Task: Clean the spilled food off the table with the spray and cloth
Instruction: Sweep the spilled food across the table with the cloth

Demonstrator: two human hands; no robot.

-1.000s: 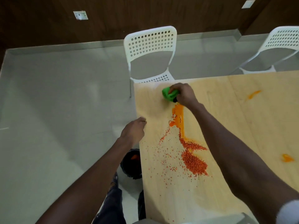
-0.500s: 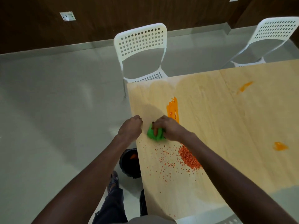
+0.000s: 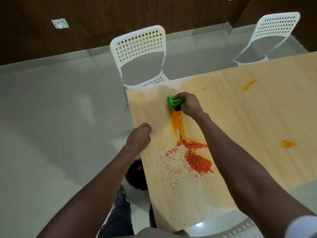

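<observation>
Standing below the bench's (image 3: 257, 117) left edge, a black bin (image 3: 135, 176) on the floor holds something orange, though the bench edge and the left forearm cover most of its mouth, so how much is inside cannot be told. The left hand (image 3: 139, 138) sits at that same edge above the bin with its fingers curled; its grip faces away from the camera, and whether it holds anything cannot be told. The right hand (image 3: 188, 104) is farther out on the bench, fingers curled over a bunched green cloth (image 3: 172, 102) pressed onto the wood. A small dark patch shows under the cloth at the thumb side; what it is stays unclear. The cloth sits at the far end of an orange smear (image 3: 177, 124), which runs back toward the person into a heap of small red-orange grains (image 3: 197, 160), with loose grains scattered to the left of it. Two more orange blotches (image 3: 248, 84) lie well apart on the right half of the bench. No spray bottle is in view. Two white perforated chairs (image 3: 139, 48) stand at the far side, the right one cut by the bench. A white chair back at the bottom edge is only partly visible.
</observation>
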